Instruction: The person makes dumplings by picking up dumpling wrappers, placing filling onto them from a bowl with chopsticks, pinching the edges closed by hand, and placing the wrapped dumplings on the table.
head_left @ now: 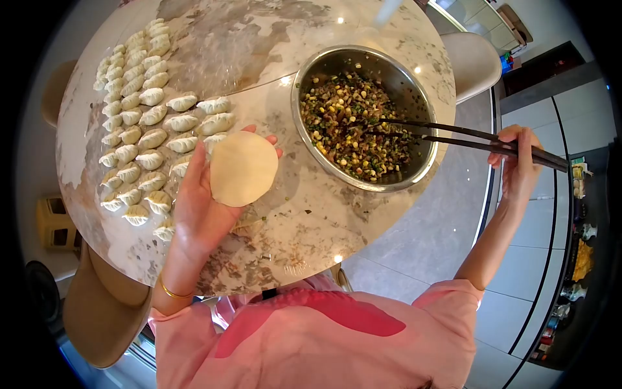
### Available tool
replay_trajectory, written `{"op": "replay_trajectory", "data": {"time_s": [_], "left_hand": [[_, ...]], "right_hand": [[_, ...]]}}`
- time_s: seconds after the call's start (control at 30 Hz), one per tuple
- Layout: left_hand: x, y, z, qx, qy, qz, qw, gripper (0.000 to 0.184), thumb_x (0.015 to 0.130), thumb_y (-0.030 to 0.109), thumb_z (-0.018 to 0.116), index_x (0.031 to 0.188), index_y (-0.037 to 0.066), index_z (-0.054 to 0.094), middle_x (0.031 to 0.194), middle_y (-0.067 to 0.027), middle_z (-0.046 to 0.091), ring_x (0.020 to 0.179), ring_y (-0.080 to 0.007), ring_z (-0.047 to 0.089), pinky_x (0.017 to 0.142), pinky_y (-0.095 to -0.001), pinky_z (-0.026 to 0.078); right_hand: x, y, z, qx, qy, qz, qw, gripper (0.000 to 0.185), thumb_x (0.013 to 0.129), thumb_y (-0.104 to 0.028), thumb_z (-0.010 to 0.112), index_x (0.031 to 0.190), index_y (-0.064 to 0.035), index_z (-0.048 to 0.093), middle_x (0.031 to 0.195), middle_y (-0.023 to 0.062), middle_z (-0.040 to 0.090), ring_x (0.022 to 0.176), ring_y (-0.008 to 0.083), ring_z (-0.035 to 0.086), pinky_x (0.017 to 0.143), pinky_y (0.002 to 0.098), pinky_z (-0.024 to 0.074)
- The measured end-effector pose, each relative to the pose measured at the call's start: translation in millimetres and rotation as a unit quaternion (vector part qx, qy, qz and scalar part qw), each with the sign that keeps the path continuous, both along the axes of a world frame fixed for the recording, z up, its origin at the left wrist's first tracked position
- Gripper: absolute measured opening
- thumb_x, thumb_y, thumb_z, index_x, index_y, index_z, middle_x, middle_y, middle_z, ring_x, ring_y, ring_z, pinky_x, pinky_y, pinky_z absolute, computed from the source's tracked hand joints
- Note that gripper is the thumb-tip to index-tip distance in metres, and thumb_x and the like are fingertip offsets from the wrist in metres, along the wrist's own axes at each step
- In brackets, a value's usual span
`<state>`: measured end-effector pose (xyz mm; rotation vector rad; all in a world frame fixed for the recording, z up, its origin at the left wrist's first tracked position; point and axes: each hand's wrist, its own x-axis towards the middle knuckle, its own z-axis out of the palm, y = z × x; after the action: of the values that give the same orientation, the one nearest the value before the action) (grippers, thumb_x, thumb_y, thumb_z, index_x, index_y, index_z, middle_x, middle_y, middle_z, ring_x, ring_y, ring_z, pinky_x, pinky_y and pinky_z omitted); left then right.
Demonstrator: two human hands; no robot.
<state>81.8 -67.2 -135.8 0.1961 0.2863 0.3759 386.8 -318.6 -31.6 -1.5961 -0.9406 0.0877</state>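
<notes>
A round, flat dumpling wrapper (243, 170) lies across the palm and fingers of my left hand (206, 211), held above the table. My right hand (519, 162) grips a pair of dark chopsticks (476, 135) near their thick ends. Their tips are in the chopped filling (353, 123), a mix with yellow corn and green bits, inside a steel bowl (424, 172). Left of my left hand, pleated dumplings (153, 139) stand in rows; a few near its fingers are partly hidden.
The round marble-patterned table (291, 253) has its near edge close to my body. A beige chair (103, 311) stands at lower left, and a pale chair (472, 65) is beyond the bowl. Cabinets (518, 272) with shelves line the right side.
</notes>
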Motion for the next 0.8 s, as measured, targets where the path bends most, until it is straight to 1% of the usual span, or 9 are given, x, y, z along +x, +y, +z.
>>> {"op": "replay_trajectory", "data": {"time_s": [0.17, 0.23, 0.27, 0.3, 0.4, 0.5, 0.57, 0.67, 0.8], "left_hand": [[0.1, 1.6, 0.3, -0.005, -0.002, 0.005, 1.000, 0.064, 0.101, 0.045, 0.023, 0.142, -0.003, 0.027, 0.143, -0.0273, 0.033, 0.134, -0.0374, 0.033, 0.113, -0.0425, 0.024], [-0.7, 1.8, -1.2, -0.005, 0.001, 0.005, 1.000, 0.064, 0.101, 0.045, 0.023, 0.142, -0.003, 0.026, 0.143, -0.0273, 0.033, 0.134, -0.0374, 0.033, 0.113, -0.0423, 0.024], [-1.2, 2.0, -2.7, -0.009, -0.013, 0.006, 1.000, 0.063, 0.101, 0.044, 0.023, 0.143, -0.003, 0.023, 0.144, -0.0292, 0.027, 0.135, -0.0398, 0.029, 0.113, -0.0437, 0.025], [-1.3, 2.2, -3.4, -0.013, -0.027, 0.007, 1.000, 0.063, 0.101, 0.042, 0.022, 0.144, -0.004, 0.020, 0.146, -0.0311, 0.022, 0.136, -0.0422, 0.024, 0.113, -0.0450, 0.025], [-1.0, 2.9, -2.6, -0.014, -0.025, 0.009, 1.000, 0.063, 0.101, 0.042, 0.022, 0.144, -0.004, 0.020, 0.146, -0.0311, 0.022, 0.136, -0.0425, 0.025, 0.113, -0.0453, 0.026], [-0.6, 2.8, -1.9, -0.012, -0.023, 0.009, 1.000, 0.063, 0.101, 0.042, 0.023, 0.144, -0.004, 0.020, 0.146, -0.0312, 0.022, 0.136, -0.0427, 0.025, 0.113, -0.0455, 0.026], [0.7, 2.9, -2.2, -0.009, -0.022, 0.008, 1.000, 0.063, 0.101, 0.042, 0.023, 0.144, -0.004, 0.019, 0.146, -0.0314, 0.022, 0.136, -0.0428, 0.025, 0.112, -0.0455, 0.026], [1.5, 3.2, -4.4, -0.005, -0.019, 0.008, 1.000, 0.063, 0.101, 0.042, 0.023, 0.144, -0.004, 0.019, 0.146, -0.0316, 0.022, 0.136, -0.0430, 0.025, 0.112, -0.0454, 0.026], [0.2, 4.2, -3.1, -0.012, -0.019, 0.011, 1.000, 0.063, 0.101, 0.042, 0.023, 0.144, -0.003, 0.020, 0.146, -0.0314, 0.021, 0.136, -0.0427, 0.025, 0.112, -0.0447, 0.027]], "right_hand": [[9.0, -7.8, -16.5, 0.041, 0.055, -0.056, 0.996, 0.036, 0.099, -0.025, 0.046, 0.078, 0.0022, 0.055, 0.061, 0.0116, 0.057, 0.045, 0.0165, 0.055, 0.040, 0.0221, 0.0409], [16.2, -7.3, -21.0, 0.051, 0.127, -0.045, 0.990, 0.035, 0.098, -0.027, 0.048, 0.079, 0.0010, 0.057, 0.061, 0.0109, 0.057, 0.045, 0.0160, 0.055, 0.040, 0.0218, 0.0410], [13.0, -4.7, -25.1, -0.010, 0.105, -0.106, 0.989, 0.037, 0.098, -0.029, 0.048, 0.079, 0.0006, 0.058, 0.059, 0.0103, 0.057, 0.043, 0.0143, 0.053, 0.039, 0.0212, 0.0403], [7.8, 0.7, -26.7, -0.025, 0.121, -0.099, 0.987, 0.039, 0.098, -0.031, 0.048, 0.079, 0.0013, 0.058, 0.059, 0.0108, 0.057, 0.043, 0.0139, 0.053, 0.039, 0.0214, 0.0397], [17.6, -9.9, -22.9, 0.030, 0.129, -0.073, 0.988, 0.039, 0.098, -0.030, 0.047, 0.079, 0.0016, 0.059, 0.060, 0.0113, 0.058, 0.044, 0.0141, 0.054, 0.039, 0.0226, 0.0400], [13.0, -4.1, -21.2, 0.049, 0.105, -0.014, 0.993, 0.040, 0.099, -0.029, 0.045, 0.078, 0.0023, 0.059, 0.065, 0.0125, 0.060, 0.048, 0.0155, 0.057, 0.042, 0.0248, 0.0435], [-8.4, 21.1, -30.5, 0.035, 0.088, 0.012, 0.995, 0.036, 0.098, -0.023, 0.047, 0.079, 0.0053, 0.060, 0.068, 0.0136, 0.062, 0.052, 0.0166, 0.060, 0.046, 0.0266, 0.0471], [-35.8, 43.4, -31.5, -0.025, 0.013, 0.119, 0.993, 0.023, 0.092, -0.010, 0.053, 0.085, 0.0101, 0.062, 0.069, 0.0155, 0.062, 0.056, 0.0193, 0.062, 0.050, 0.0279, 0.0496], [-36.8, 22.3, -7.0, -0.064, -0.052, 0.033, 0.996, 0.026, 0.093, -0.011, 0.052, 0.081, 0.0096, 0.062, 0.069, 0.0158, 0.061, 0.052, 0.0195, 0.061, 0.046, 0.0265, 0.0485]]}}
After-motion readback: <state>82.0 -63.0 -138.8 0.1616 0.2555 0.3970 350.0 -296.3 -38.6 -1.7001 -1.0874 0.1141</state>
